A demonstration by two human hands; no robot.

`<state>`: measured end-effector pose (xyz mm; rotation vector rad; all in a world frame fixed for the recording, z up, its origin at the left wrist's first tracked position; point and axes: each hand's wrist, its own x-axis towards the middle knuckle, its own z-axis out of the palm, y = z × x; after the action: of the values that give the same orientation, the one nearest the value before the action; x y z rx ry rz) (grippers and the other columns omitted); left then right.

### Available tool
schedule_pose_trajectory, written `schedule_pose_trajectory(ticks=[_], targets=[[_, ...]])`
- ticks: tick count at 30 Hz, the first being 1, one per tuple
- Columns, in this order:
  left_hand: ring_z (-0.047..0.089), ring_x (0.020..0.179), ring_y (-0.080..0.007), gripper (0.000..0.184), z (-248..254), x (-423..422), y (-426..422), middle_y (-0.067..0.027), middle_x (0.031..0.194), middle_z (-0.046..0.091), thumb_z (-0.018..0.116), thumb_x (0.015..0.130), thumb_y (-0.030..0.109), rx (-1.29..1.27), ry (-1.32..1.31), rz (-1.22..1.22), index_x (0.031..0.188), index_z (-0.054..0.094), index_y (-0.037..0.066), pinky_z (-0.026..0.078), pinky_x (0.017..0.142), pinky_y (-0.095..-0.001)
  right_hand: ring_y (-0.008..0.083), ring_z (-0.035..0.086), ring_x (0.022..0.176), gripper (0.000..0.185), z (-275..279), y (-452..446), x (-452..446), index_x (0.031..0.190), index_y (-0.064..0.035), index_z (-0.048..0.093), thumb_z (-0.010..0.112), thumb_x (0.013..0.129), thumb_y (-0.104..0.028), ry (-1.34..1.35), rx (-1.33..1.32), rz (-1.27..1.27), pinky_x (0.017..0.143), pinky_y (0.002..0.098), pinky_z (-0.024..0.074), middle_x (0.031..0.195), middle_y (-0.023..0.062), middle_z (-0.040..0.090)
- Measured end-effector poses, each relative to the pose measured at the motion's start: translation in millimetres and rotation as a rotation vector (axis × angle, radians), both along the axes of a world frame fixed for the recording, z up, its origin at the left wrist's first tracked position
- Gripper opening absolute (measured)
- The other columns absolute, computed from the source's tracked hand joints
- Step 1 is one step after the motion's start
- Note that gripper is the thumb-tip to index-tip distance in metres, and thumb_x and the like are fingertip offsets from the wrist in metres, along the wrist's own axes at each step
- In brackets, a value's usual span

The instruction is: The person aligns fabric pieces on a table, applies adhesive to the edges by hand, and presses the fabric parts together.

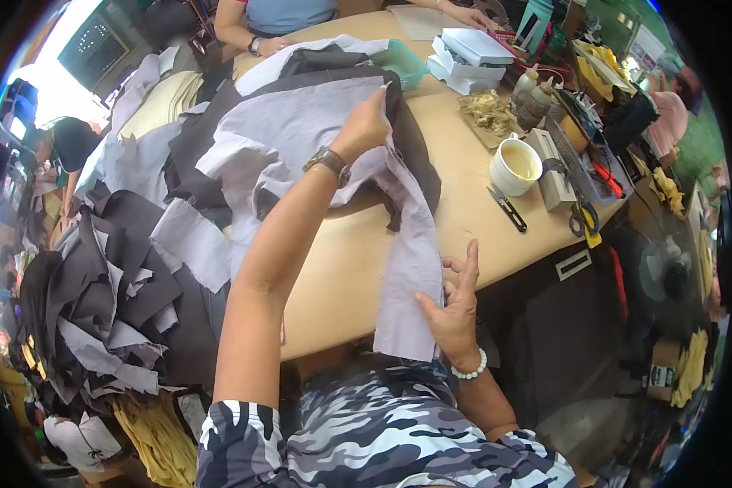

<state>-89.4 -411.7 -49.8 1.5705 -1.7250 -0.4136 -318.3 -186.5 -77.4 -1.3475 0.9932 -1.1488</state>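
My left hand (364, 126), with a watch at the wrist, is closed on the edge of a light grey fabric piece (293, 114) lying over dark fabric on the table. From there a long strip of the same light grey fabric (408, 285) runs toward me and hangs over the table's front edge. Beside the strip's lower right edge is my right hand (455, 313), a pale bead bracelet at its wrist. Its fingers are spread, and the thumb rests at or against the fabric edge. Dark fabric (415, 138) shows under the grey piece.
A heap of dark and grey fabric pieces (130, 285) lies left. On the right are a cream mug (515, 165), a utility knife (507, 209), scissors (579, 218), squeeze bottles (533, 104) and white boxes (473, 50). A person's hand (275, 45) rests across the table (342, 268).
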Motion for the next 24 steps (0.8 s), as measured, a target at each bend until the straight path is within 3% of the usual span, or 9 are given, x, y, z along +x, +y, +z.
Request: schedule_pose_trajectory(ticks=[4, 8, 10, 11, 14, 17, 20, 21, 24], targets=[[0.057, 0.067, -0.015, 0.066, 4.9, 7.4, 20.0, -0.0113, 0.085, 0.061, 0.047, 0.076, -0.007, 0.153, 0.305, 0.082, 0.14, 0.039, 0.006, 0.045, 0.055, -0.0294, 0.024, 0.06, 0.099, 0.1, -9.1, 0.5, -3.7, 0.15, -0.0097, -0.003, 0.06, 0.075, 0.012, 0.049, -0.078, 0.027, 0.087, 0.0316, 0.0476, 0.108, 0.0189, 0.054], [0.061, 0.075, -0.0166, 0.058, 5.3, 24.2, 21.6, -0.0112, 0.093, 0.063, 0.045, 0.079, -0.004, 0.251, 0.454, 0.031, 0.136, 0.047, 0.007, 0.05, 0.063, -0.0281, 0.0234, 0.061, 0.094, 0.098, 1.3, 2.5, -4.4, 0.15, -0.0083, -0.002, 0.06, 0.076, 0.01, 0.118, -0.139, 0.011, 0.086, 0.0307, 0.0458, 0.095, 0.0183, 0.061], [0.063, 0.08, -0.0177, 0.054, 21.1, 27.4, 29.8, -0.0122, 0.099, 0.064, 0.045, 0.08, -0.001, 0.388, 0.552, -0.047, 0.132, 0.052, 0.007, 0.053, 0.068, -0.0288, 0.0247, 0.06, 0.094, 0.097, 10.9, 2.7, -6.2, 0.149, -0.0071, -0.001, 0.06, 0.076, 0.008, 0.17, -0.129, 0.026, 0.087, 0.0324, 0.046, 0.1, 0.02, 0.06], [0.064, 0.087, -0.0202, 0.045, 23.6, 27.9, 33.3, -0.0123, 0.106, 0.064, 0.048, 0.085, 0.008, 0.39, 0.494, -0.067, 0.13, 0.055, 0.007, 0.054, 0.077, -0.0323, 0.0254, 0.06, 0.093, 0.097, 13.2, 2.2, -7.0, 0.149, -0.0065, -0.001, 0.061, 0.076, 0.008, 0.197, -0.122, 0.034, 0.087, 0.0332, 0.046, 0.102, 0.0208, 0.059], [0.064, 0.088, -0.0207, 0.045, 20.3, 20.1, 28.7, -0.0098, 0.105, 0.064, 0.055, 0.088, 0.022, 0.409, 0.358, -0.136, 0.131, 0.054, 0.007, 0.053, 0.078, -0.0356, 0.0269, 0.057, 0.095, 0.094, 3.8, -1.0, -7.7, 0.149, -0.0037, 0.004, 0.065, 0.078, 0.0, 0.295, -0.239, 0.015, 0.087, 0.0361, 0.0458, 0.112, 0.0225, 0.055], [0.065, 0.089, -0.0236, 0.063, 12.4, -11.6, 23.9, -0.0128, 0.102, 0.066, 0.063, 0.084, 0.044, 0.348, 0.264, -0.119, 0.13, 0.052, 0.003, 0.053, 0.079, -0.0369, 0.0273, 0.053, 0.096, 0.086, 18.0, -18.3, -21.4, 0.148, -0.0015, 0.015, 0.068, 0.081, -0.01, 0.468, -0.393, -0.185, 0.088, 0.0371, 0.0446, 0.12, 0.0227, 0.05], [0.066, 0.088, -0.0283, 0.084, 6.4, -44.3, 19.5, -0.0196, 0.101, 0.066, 0.063, 0.076, 0.061, 0.233, -0.088, -0.057, 0.13, 0.05, -0.003, 0.052, 0.079, -0.0377, 0.0272, 0.051, 0.094, 0.078, 26.3, -52.8, -44.5, 0.146, -0.0008, 0.024, 0.068, 0.083, -0.018, 0.475, -0.409, -0.323, 0.089, 0.0365, 0.0435, 0.122, 0.021, 0.049], [0.066, 0.089, -0.0315, 0.089, 5.2, -56.7, 19.2, -0.0238, 0.097, 0.066, 0.058, 0.073, 0.069, 0.239, -0.222, -0.015, 0.12, 0.056, -0.007, 0.052, 0.078, -0.0392, 0.0276, 0.051, 0.095, 0.076, 30.6, -58.8, -47.9, 0.145, -0.0009, 0.025, 0.067, 0.084, -0.019, 0.506, -0.424, -0.338, 0.089, 0.0369, 0.0435, 0.123, 0.021, 0.049], [0.067, 0.087, -0.0324, 0.079, -5.9, -81.6, 15.1, -0.0228, 0.093, 0.067, 0.057, 0.074, 0.068, 0.267, -0.482, 0.067, 0.102, 0.065, -0.005, 0.053, 0.075, -0.0409, 0.0291, 0.051, 0.099, 0.073, 38.5, -71.9, -55.9, 0.145, -0.001, 0.026, 0.065, 0.086, -0.019, 0.568, -0.49, -0.354, 0.09, 0.038, 0.0438, 0.125, 0.0214, 0.048]])
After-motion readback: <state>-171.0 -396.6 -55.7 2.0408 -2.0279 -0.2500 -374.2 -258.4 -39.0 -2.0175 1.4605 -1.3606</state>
